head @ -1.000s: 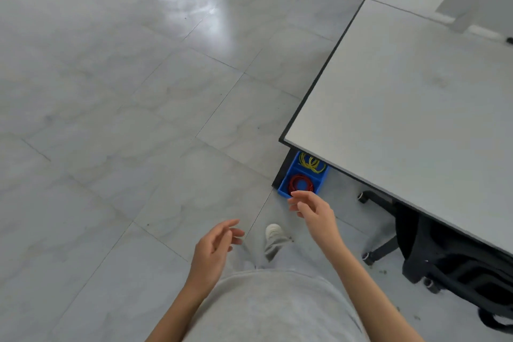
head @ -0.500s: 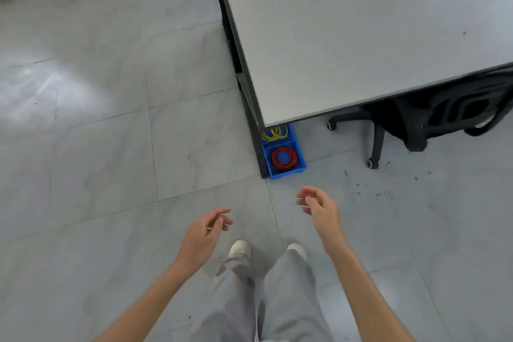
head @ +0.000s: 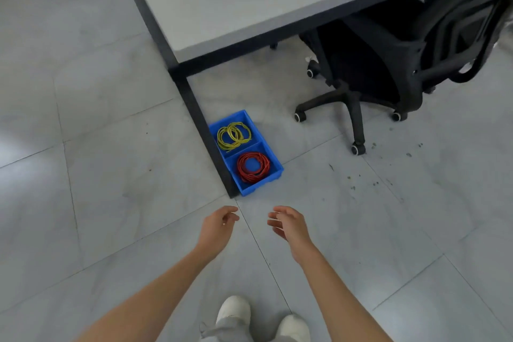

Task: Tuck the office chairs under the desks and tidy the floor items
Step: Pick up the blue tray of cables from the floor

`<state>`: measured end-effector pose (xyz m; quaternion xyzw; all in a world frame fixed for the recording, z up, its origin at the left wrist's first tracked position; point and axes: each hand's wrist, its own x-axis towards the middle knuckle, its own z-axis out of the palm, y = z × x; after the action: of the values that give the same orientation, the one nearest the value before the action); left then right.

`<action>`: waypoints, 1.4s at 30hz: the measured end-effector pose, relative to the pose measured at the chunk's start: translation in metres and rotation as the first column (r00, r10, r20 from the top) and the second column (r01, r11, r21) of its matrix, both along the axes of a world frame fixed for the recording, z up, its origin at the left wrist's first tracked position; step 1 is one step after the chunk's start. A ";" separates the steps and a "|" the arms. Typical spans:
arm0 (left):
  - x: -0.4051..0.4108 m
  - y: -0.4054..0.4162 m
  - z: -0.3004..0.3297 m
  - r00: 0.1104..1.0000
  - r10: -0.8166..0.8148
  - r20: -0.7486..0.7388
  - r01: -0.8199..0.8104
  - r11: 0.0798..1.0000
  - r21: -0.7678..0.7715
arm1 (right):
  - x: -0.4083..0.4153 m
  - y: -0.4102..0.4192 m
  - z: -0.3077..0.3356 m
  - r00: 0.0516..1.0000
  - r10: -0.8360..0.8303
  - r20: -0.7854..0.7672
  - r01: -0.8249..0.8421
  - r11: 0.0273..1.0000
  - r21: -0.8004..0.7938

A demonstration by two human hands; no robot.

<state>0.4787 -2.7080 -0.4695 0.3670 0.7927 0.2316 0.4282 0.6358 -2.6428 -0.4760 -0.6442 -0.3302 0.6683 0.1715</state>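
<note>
grey tile floor [head: 111, 175] fills the left side, nothing lying on it there. compared with half a second ago the view has closed in on the desk corner: the bin looks bigger and sits right ahead of the hands now, not further off past them. a second ago the desk ran off to the right at an angle, so the person has turned to face it square.

left hand [head: 218, 226] is out in front, fingers loosely curled, holding nothing. dark desk leg [head: 205, 141] comes down to the floor just ahead of it, with the pale desk [head: 236, 3] top above. blue bin [head: 245, 153] sits on the floor touching the right side of that leg, two compartments: yellow wire coil [head: 233, 134] in the far one, red wire coil [head: 253, 166] in the near one. right hand [head: 288, 223] is beside the left, fingers relaxed and a bit spread, also holding nothing. both hands are near the bin's front edge but apart from it.

further right the black office chair [head: 388, 64] has its seat partly under the desk, backrest and two casters sticking out. dark specks on the floor by the casters.

judgement: both hands are reaching for the bin, likely to slide it under; the chair looks only partly tucked.
</note>
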 end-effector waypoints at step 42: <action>0.044 0.113 -0.322 0.654 -0.637 -0.408 0.580 0.769 -0.270 | 0.060 0.065 -0.336 0.922 -0.332 -0.202 0.307 0.941 -0.143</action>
<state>0.5223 -2.5947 -0.7911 0.6311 0.7152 -0.0696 0.2923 0.6957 -2.5774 -0.8118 -0.6188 -0.1625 0.7162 0.2788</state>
